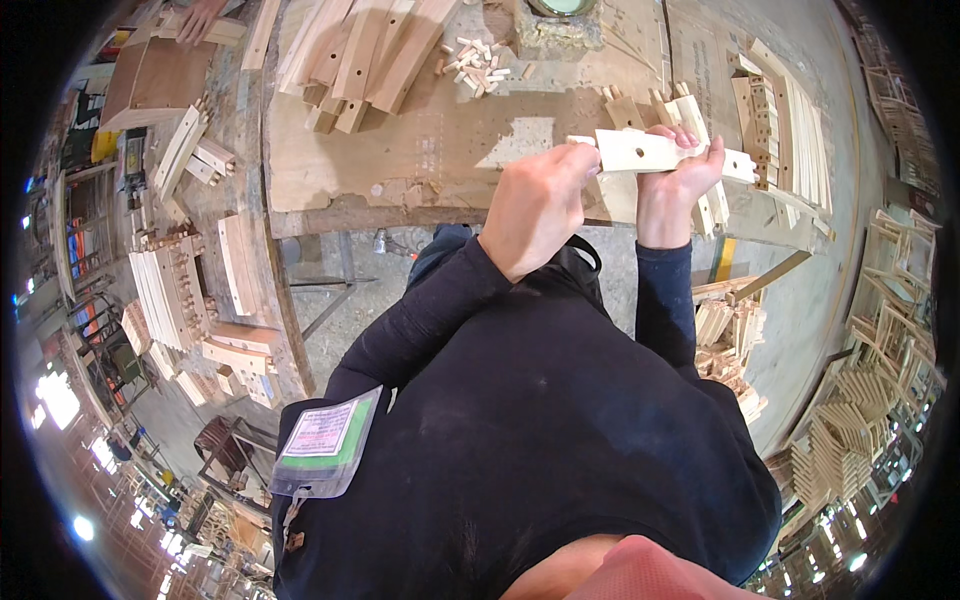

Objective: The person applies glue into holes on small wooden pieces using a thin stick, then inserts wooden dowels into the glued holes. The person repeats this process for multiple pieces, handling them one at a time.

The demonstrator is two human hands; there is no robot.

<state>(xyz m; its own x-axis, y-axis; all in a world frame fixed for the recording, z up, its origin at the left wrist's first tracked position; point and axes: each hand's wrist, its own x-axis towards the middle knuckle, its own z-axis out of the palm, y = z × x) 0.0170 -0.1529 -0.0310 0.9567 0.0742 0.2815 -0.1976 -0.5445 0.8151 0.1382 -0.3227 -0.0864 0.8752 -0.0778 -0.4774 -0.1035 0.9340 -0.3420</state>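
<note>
My right hand (680,185) is wrapped around a pale wooden rail (625,150) from below, its fingers curled over the top. A round hole shows in the rail's face, and pegs stick out of its right end. At the rail's left end my left hand (540,205) is closed, its fingertips pinching by a short pale dowel (581,140). The hand hides part of that dowel. Beyond my hands, a scatter of loose dowels (478,65) lies on the bench (420,160).
Wooden boards (355,60) are stacked at the back left of the bench. A container (562,6) stands at the far edge. More rails (790,130) stand in a row to the right. Another person's hand (200,20) rests on wood at the far left.
</note>
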